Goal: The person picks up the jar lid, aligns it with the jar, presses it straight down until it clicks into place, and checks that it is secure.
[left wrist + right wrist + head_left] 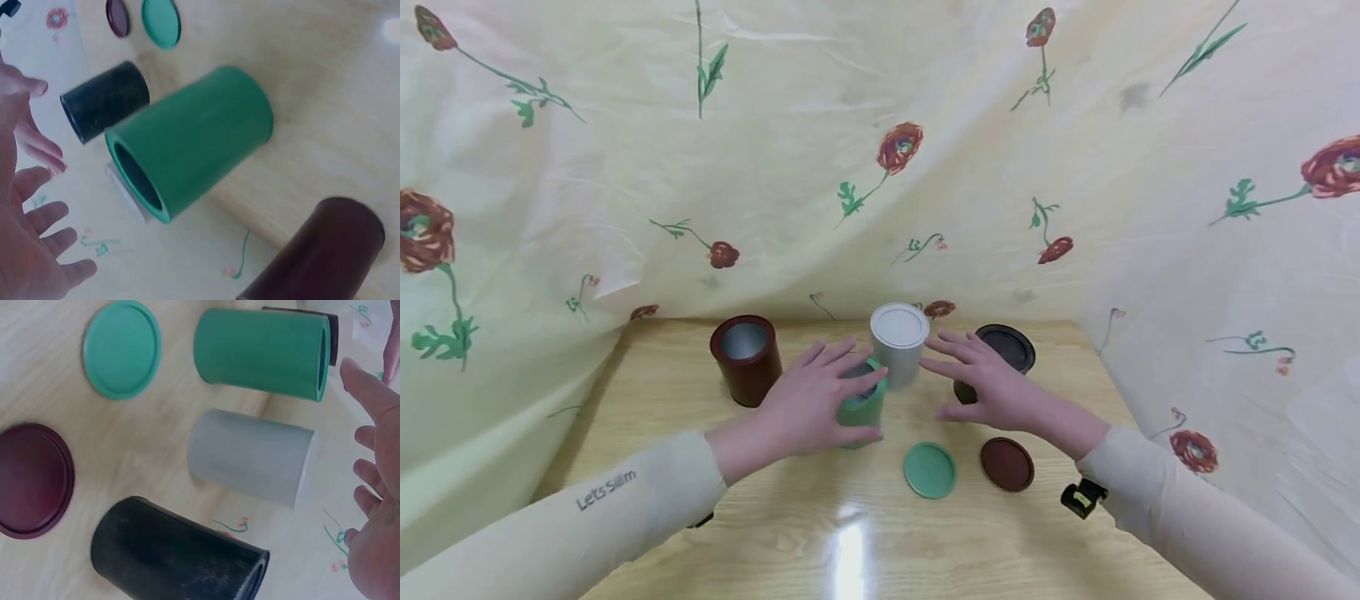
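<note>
My left hand [823,392] hovers over the green canister [861,412], fingers spread and holding nothing. That canister stands upright without a lid, its mouth showing in the left wrist view. My right hand [985,375], also spread and holding nothing, is above the table between the white canister [901,342] and the black canister [1011,350], partly covering the black one. Both of these have lids on. An uncovered dark red canister [747,358] stands left of my left hand. Flat on the table below the hands lie a green lid [929,470] and a dark red lid [1007,463].
The light wooden table [760,542] ends at the back against a cream flowered cloth [790,167], which also hangs along both sides. A bright light reflection shows near the table's front. Small black devices [1083,497] are strapped at the wrists.
</note>
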Available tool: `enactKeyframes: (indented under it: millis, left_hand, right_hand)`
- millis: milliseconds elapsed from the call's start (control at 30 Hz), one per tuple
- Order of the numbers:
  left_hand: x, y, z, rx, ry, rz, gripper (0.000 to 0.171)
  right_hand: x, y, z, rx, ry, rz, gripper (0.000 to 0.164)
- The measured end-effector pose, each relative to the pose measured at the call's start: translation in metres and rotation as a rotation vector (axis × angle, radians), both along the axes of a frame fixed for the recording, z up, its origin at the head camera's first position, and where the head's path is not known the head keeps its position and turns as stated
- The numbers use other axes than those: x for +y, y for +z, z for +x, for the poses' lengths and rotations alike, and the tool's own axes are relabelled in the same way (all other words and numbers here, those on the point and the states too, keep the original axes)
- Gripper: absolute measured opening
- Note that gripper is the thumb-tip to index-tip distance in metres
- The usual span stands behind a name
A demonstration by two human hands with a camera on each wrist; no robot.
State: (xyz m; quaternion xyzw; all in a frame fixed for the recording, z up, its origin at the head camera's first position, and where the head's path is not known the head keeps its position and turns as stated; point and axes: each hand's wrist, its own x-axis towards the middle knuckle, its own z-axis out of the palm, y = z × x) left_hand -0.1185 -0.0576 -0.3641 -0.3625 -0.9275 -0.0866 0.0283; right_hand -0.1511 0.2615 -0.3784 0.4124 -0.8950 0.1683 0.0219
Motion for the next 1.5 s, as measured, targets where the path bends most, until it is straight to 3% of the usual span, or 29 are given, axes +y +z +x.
enactKeyframes:
  millis: [333, 633, 1033, 1233, 1500]
  left_hand:
    - [-0.005, -0.029, 0.046, 0.1, -0.023, 0.081, 0.08]
    - [0.002, -0.057, 0.076, 0.065, -0.024, 0.097, 0.079]
    - [0.025, -0.104, 0.089, 0.001, 0.098, 0.095, 0.078]
    - [0.04, -0.127, 0.089, -0.093, 0.171, 0.108, 0.082]
    - [0.06, -0.153, 0.088, -0.138, 0.256, 0.135, 0.085]
  right_hand:
    - [0.003, -0.018, 0.014, -0.002, 0.028, -0.042, 0.074]
    - [0.007, -0.033, 0.021, 0.045, 0.071, -0.039, 0.069]
    - [0.013, -0.057, 0.019, -0.014, 0.09, 0.042, 0.074]
    - [0.017, -0.07, 0.013, -0.057, 0.093, 0.09, 0.076]
    - [0.021, -0.086, 0.011, -0.096, 0.108, 0.152, 0.075]
